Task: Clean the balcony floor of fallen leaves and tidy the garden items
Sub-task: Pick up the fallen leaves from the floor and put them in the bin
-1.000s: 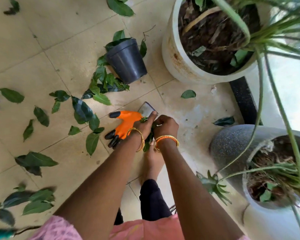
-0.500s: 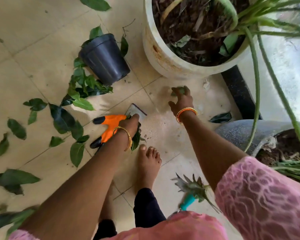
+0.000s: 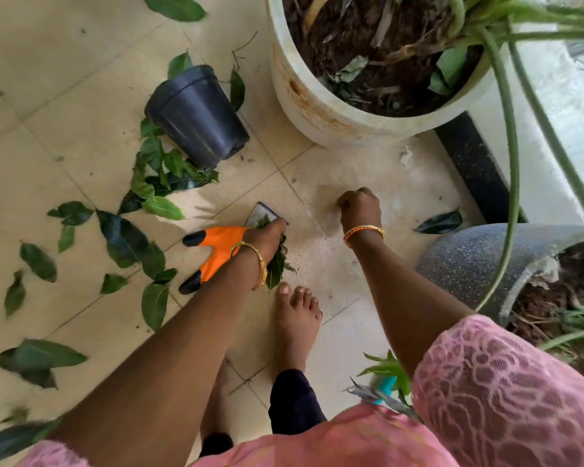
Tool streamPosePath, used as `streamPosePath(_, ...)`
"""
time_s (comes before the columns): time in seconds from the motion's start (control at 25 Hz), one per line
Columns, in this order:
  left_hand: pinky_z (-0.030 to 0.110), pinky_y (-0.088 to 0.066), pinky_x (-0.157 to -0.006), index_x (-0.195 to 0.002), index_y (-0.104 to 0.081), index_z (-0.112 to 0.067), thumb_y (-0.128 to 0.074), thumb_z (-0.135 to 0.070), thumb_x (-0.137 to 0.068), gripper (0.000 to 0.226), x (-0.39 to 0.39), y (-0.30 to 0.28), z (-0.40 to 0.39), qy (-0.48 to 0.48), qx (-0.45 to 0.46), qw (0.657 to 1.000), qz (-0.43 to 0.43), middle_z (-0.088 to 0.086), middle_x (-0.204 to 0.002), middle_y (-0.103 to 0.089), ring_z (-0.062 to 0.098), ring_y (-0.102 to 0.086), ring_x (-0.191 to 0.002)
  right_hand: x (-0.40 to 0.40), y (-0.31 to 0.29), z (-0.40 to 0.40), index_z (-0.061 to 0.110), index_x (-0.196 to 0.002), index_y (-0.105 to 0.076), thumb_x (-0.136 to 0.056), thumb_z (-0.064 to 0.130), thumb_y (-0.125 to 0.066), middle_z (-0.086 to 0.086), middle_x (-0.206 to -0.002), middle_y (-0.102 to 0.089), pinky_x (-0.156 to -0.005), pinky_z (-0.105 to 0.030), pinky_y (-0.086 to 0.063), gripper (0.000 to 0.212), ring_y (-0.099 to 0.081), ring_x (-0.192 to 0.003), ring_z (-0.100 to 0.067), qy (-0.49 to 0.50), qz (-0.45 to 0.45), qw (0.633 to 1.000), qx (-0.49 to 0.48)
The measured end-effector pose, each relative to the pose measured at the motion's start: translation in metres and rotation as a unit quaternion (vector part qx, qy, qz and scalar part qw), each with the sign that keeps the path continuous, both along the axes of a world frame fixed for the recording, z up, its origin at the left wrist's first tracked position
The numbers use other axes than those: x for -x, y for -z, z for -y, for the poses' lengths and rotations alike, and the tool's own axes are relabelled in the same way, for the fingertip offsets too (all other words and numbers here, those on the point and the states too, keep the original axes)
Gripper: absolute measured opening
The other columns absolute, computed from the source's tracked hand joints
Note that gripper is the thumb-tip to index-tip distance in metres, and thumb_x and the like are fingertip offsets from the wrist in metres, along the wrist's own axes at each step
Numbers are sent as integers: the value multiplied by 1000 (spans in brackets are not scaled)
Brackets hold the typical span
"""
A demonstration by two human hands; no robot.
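Note:
Green fallen leaves [image 3: 125, 237] lie scattered over the beige floor tiles [image 3: 64, 136], mostly to the left. My left hand [image 3: 267, 239] grips a bunch of picked-up leaves [image 3: 277, 264] low over the floor. Just under and beside it lies an orange garden glove [image 3: 216, 247] with black claw tips, and a small grey flat item [image 3: 260, 214] lies at its far end. My right hand [image 3: 359, 207] is curled into a fist just above the tile; whatever it holds is hidden inside. One dark leaf [image 3: 439, 222] lies to its right.
A small black pot [image 3: 196, 116] lies tipped on its side among leaves. A big white planter [image 3: 317, 109] stands behind my right hand and a grey speckled planter [image 3: 469, 254] to its right, with long stems hanging over. My bare foot [image 3: 297, 318] stands between my arms.
My right hand reached to a leaf by the white planter, closed, and drew back; that leaf is gone from the floor. My left hand stayed by the orange glove with its leaves.

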State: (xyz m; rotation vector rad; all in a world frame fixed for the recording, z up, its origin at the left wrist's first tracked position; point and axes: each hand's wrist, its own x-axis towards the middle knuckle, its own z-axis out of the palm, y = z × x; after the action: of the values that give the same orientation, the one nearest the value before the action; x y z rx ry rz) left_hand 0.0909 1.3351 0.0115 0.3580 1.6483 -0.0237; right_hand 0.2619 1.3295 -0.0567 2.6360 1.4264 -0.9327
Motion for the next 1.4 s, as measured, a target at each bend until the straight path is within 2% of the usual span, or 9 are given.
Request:
streamPosePath(0.2,28,-44,-65,-104,-66,-4,-56,-37,-89,37,-10,-8,7,28,-11,1000,-2,8,-78,-61,23,-54,-67,19,-55,18,9,-76,-59,-79,-10,-66,-6,-67,-69,-64,-28,-59,21,-67,-62,-13,302,-392,867,65)
streamPosePath(0.4,28,-42,-72,-109,-66,0,-60,-36,-89,41,-36,-9,14,65,-56,996,-4,17,-101,-67,31,-61,-90,5,-77,23,9,-82,-59,-87,-6,-58,-7,-66,-70,-65,-30,-60,15,-70,-63,-16,342,-489,794,117)
streamPosePath(0.48,28,-40,-70,-102,-66,0,-58,-28,-89,31,-43,-10,11,78,-50,996,-2,15,-93,-64,27,-56,-82,-7,-74,20,11,-84,-63,-89,5,-58,-8,-78,-71,-72,-33,-59,9,-70,-78,-21,327,-434,829,133)
streamPosePath(0.6,31,-40,-68,-77,-58,-7,-54,-30,-85,25,-53,-6,5,89,-34,995,13,11,-81,-59,26,-51,-74,-28,-51,17,16,-101,-67,-85,21,-61,-11,-110,-63,-92,-36,-50,18,-60,-106,-29,275,-121,951,76)
streamPosePath(0.72,27,-37,-62,-74,-54,-10,-54,-34,-86,26,-57,5,0,84,-32,996,28,8,-74,-57,24,-48,-66,-59,-31,18,20,-137,-45,-90,27,-54,-19,-148,-23,-109,-38,-28,48,-30,-134,-37,312,33,946,75)
streamPosePath(0.88,26,-34,-53,-63,-49,-11,-54,-28,-90,32,-47,18,-1,58,-32,997,29,5,-61,-51,18,-43,-52,-86,0,26,18,-150,-11,-94,11,-45,-17,-153,-20,-92,-23,-38,66,-29,-136,-36,266,-33,949,166)
streamPosePath(1.08,28,-36,-60,-88,-55,-5,-55,-35,-87,30,-23,13,12,44,-14,999,-24,11,-87,-59,21,-48,-67,-51,-27,23,0,-139,-37,-98,13,-39,-19,-146,-36,-104,-34,-34,43,-40,-129,-34,338,65,935,89)
streamPosePath(1.24,31,-37,-73,-78,-55,-6,-60,-43,-87,39,-13,-12,23,64,-28,996,-56,6,-85,-57,26,-51,-84,26,-128,17,-25,-96,-42,-99,3,-21,-40,-140,-25,-90,-35,-27,35,-38,-115,-51,250,-76,964,43)
streamPosePath(1.4,29,-36,-70,-91,-60,-6,-60,-33,-88,27,5,-46,35,63,-24,995,-68,8,-87,-57,24,-52,-80,88,-181,40,-10,-133,-37,-98,-4,-29,-31,-129,-44,-87,-30,-24,36,-44,-115,-29,308,-175,934,49)
